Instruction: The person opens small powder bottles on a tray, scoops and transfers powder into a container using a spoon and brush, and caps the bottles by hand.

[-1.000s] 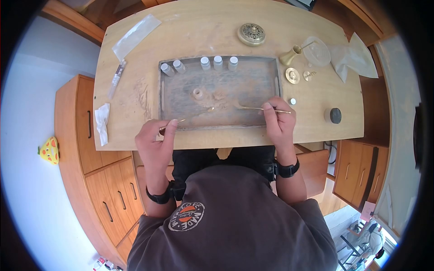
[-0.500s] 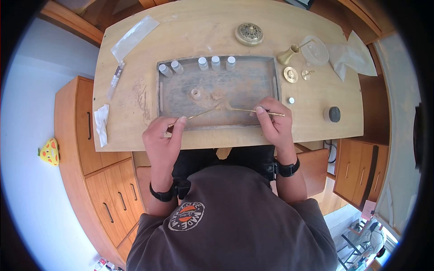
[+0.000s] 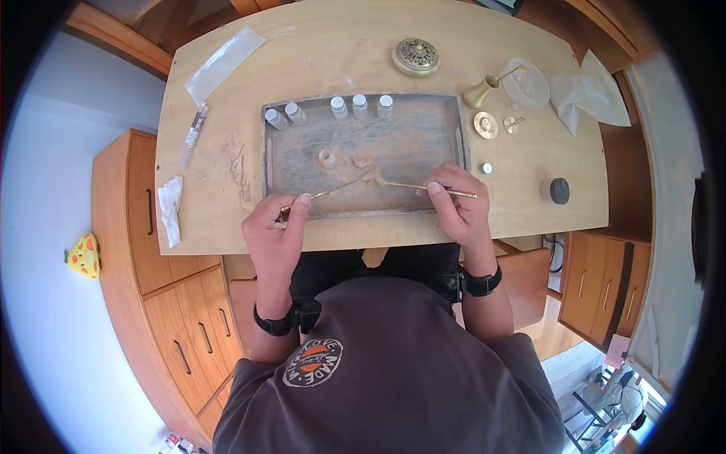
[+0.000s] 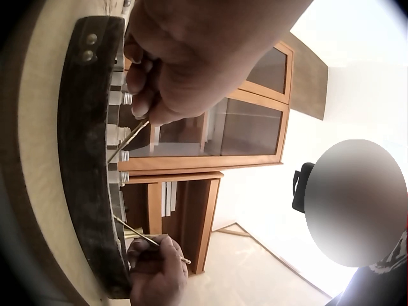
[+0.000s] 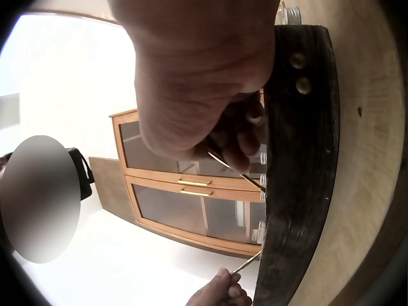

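Over the wooden tray (image 3: 423,206), my left hand (image 3: 275,227) pinches a thin brass spoon (image 3: 336,188) between thumb and fingers. Opposite it, my right hand (image 3: 461,208) holds a small brass-handled brush (image 3: 412,186) with a tan, fanned tip. Both tips come together low over the front middle of the tray, beside a heap of brown powder (image 3: 363,160). Left of the heap stands a small uncapped bottle (image 3: 327,159). In both wrist views the tray's dark side wall hides the tool tips.
Several white-capped bottles (image 3: 339,107) line the tray's back. Behind is a pierced brass burner (image 3: 416,57). To the right are a brass vase (image 3: 478,94), a brass disc (image 3: 486,125), a loose cap (image 3: 486,168) and a dark-lidded jar (image 3: 558,191). A tissue (image 3: 170,210) lies left.
My left hand has moved right, bringing the spoon tip from left of centre up to the brush. The right hand has shifted slightly left. Over the last half second both barely move.
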`<state>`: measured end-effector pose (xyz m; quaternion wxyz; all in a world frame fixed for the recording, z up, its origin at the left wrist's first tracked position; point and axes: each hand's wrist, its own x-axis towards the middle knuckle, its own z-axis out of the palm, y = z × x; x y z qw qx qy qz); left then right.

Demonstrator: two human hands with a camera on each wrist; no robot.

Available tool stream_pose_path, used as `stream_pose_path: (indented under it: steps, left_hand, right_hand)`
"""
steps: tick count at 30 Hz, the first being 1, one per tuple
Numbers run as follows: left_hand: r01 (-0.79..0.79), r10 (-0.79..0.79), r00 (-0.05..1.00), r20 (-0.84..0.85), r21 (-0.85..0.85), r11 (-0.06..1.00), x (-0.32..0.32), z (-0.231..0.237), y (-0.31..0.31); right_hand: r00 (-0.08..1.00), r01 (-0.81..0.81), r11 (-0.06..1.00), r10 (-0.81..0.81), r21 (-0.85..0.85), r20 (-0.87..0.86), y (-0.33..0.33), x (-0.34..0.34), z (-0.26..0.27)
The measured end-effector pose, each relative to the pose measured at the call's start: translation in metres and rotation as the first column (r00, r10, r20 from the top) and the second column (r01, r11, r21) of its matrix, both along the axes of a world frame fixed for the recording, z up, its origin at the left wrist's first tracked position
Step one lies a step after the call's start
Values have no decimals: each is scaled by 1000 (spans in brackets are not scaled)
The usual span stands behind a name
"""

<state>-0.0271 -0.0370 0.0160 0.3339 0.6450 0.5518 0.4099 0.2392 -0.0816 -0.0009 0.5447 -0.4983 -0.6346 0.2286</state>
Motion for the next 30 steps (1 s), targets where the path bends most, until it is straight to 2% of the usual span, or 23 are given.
stream_pose_path:
  steps: [11, 17, 19, 23, 25, 30]
  left_hand:
    - [-20, 21, 1000, 23, -37, 999, 0, -5, 0]
    - [-9, 11, 999, 37, -52, 999, -2, -6, 1]
    - [4, -3, 1000, 18, -55, 998, -3, -6, 0]
    - [-21, 28, 996, 83, -75, 997, -3, -5, 1]
    - [-27, 37, 994, 106, -88, 996, -6, -5, 0]
    - [-52, 58, 988, 144, -47, 998, -19, 2, 2]
  right_hand:
    - [1000, 20, 1000, -20, 0, -13, -1, 2, -3]
    - [991, 70, 996, -65, 47, -113, -2, 0, -5]
    - [979, 129, 991, -125, 17, -159, -4, 0, -7]
    - [971, 144, 990, -139, 11, -195, -6, 1, -9]
    - [955, 207, 977, -213, -51, -207, -8, -1, -4]
    - [948, 206, 977, -214, -57, -237, -7, -3, -5]
